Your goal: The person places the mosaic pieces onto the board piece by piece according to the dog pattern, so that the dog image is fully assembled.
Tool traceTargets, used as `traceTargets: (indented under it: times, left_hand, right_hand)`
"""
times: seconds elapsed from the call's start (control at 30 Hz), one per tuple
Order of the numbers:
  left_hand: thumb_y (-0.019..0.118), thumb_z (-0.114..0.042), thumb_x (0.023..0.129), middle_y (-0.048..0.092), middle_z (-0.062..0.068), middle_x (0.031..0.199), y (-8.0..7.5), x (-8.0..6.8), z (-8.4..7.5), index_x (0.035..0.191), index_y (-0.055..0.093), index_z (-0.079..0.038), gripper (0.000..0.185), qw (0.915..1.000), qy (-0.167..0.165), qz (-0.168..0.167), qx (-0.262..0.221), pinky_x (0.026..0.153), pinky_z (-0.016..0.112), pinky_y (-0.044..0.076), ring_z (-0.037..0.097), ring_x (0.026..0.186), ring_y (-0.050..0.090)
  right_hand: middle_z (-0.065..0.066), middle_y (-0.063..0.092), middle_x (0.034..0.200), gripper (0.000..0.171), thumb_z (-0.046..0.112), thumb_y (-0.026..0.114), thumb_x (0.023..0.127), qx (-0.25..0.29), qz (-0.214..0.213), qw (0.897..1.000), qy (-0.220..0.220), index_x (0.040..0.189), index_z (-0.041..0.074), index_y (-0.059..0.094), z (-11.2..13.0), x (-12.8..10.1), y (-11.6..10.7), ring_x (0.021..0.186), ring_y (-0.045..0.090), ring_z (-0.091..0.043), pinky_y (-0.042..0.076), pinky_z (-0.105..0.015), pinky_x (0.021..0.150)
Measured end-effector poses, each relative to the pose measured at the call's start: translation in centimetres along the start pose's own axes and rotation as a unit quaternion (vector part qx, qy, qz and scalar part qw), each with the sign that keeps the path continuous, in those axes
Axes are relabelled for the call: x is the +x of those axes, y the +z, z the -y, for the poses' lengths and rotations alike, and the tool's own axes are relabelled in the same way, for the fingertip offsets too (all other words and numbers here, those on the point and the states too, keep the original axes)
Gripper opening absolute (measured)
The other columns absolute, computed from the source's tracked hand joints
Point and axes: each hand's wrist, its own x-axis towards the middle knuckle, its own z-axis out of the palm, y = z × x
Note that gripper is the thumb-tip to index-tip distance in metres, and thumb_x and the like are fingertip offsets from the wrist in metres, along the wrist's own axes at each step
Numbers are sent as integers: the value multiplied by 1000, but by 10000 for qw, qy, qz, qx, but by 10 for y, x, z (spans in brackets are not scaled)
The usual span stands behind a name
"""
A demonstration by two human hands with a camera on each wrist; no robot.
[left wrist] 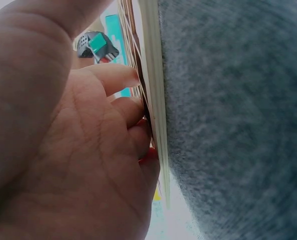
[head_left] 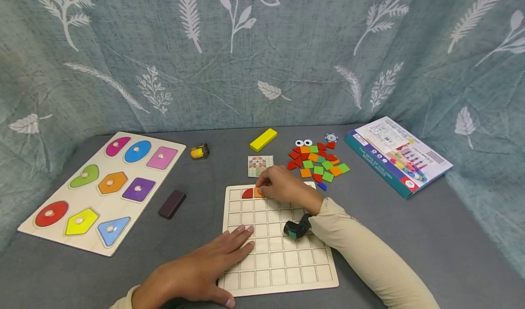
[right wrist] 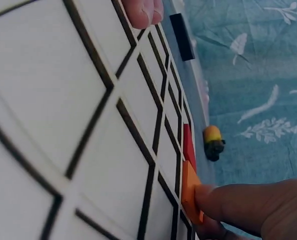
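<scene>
Right hand (head_left: 283,186) pinches the orange square tile (head_left: 258,193) at the far row of the grid board (head_left: 262,256), beside the red quarter-circle (head_left: 248,193); straight-fingered left hand (head_left: 205,265) rests near-left; seating, seemingly; next needs squaring, then release!

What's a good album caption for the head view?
Right-hand fingers pinch an orange tile beside a red piece on the gridded board; the left hand rests on it.

Grid board (head_left: 262,279): pale wood, smooth, matt
Orange tile (right wrist: 188,192): smooth, painted-looking, matt
Table cover (head_left: 447,259): cloth, rough, fuzzy, matt
Curtain (head_left: 287,76): creased cloth, matt
Sleeve (head_left: 365,249): matt cloth
Box (head_left: 387,138): printed card, smooth
Shape board (head_left: 108,206): pale wood, smooth
</scene>
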Motion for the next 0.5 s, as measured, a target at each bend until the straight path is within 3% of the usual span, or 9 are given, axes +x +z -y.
traceTargets:
  times: [0.3,0.5]
  left_hand:
    - [74,-55,76,-1,-3,163,-2,0,-1,157,21,-19,103,9999,-63,115,-40,114,52,15,21,148,-1]
    - [76,-54,75,0,-4,163,-1,1,-1,156,22,-19,103,9999,-92,80,-51,114,52,15,21,148,-1]
  right_hand:
    - [4,67,78,8,5,68,88,-63,-52,9999,82,85,9,74,2,2,0,64,54,-11,44,-23,60]
    - [4,64,74,7,7,69,89,-216,-19,9997,-104,83,9,72,2,3,1,63,52,-11,43,-23,60]
